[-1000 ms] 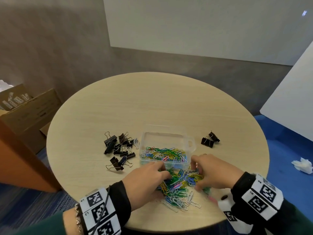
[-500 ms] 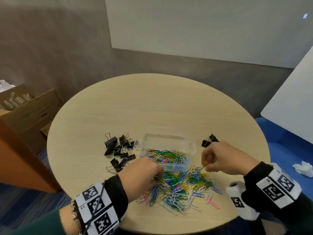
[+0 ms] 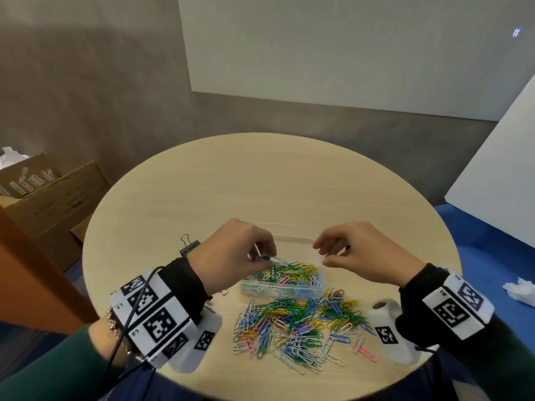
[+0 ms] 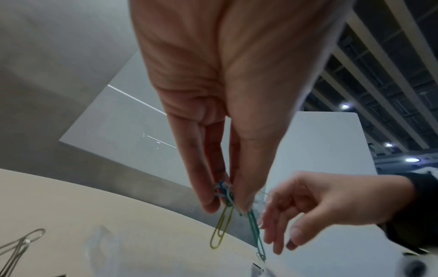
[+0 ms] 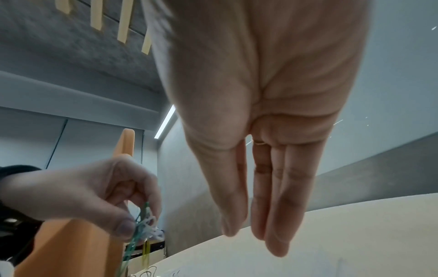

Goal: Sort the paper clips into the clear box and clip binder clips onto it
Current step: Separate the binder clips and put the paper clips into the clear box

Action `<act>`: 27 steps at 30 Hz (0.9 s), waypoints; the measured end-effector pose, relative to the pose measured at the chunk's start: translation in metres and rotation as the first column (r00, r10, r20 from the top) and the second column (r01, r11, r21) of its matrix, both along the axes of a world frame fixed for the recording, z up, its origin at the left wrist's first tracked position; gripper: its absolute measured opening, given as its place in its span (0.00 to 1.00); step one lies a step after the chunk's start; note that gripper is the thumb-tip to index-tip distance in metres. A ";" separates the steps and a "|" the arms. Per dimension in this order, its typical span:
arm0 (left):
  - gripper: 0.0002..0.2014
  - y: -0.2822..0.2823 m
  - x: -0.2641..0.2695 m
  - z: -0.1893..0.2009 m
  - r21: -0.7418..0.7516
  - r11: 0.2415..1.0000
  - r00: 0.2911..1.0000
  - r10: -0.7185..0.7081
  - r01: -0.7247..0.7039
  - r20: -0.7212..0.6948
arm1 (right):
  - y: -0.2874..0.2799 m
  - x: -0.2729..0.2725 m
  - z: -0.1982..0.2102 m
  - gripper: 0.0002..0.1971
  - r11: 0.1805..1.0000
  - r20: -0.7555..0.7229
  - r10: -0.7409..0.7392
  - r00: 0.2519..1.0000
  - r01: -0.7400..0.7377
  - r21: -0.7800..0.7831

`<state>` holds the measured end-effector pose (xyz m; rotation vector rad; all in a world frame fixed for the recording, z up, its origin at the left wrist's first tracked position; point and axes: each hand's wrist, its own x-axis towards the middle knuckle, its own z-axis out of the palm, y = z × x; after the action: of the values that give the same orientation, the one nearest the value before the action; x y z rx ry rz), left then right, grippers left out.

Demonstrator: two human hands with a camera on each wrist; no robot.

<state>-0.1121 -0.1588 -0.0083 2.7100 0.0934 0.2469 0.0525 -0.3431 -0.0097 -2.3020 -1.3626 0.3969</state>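
While the left hand (image 3: 231, 256) pinches several coloured wire paper clips (image 4: 224, 215) above the clear plastic box (image 3: 285, 287), the right hand (image 3: 359, 256) hovers beside it. Its fingers (image 5: 272, 215) hang loosely extended, holding nothing. More clips lie heaped on the round beige desk (image 3: 260, 183).

The far half of the tabletop (image 3: 260, 175) lies bare for passage, while the clear box (image 3: 289, 290) and loose paper clips (image 3: 295, 328) crowd the near edge.

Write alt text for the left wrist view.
Seen from the wrist, the left hand pinches a small bunch of paper clips at its fingertips, a yellow and a green one dangling over the pale round table. The right hand hangs open just beside them.
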 end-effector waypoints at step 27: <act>0.14 -0.002 -0.001 -0.029 0.130 0.985 0.978 -0.091 0.116 -0.185 | -0.016 0.004 -0.038 0.05 0.926 0.011 -0.037 0.999 0.038 -0.377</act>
<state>-0.1130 -0.1606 -0.0371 2.8614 -0.0149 -0.0228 0.0568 -0.3590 -0.0473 -2.6309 -1.3348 0.6965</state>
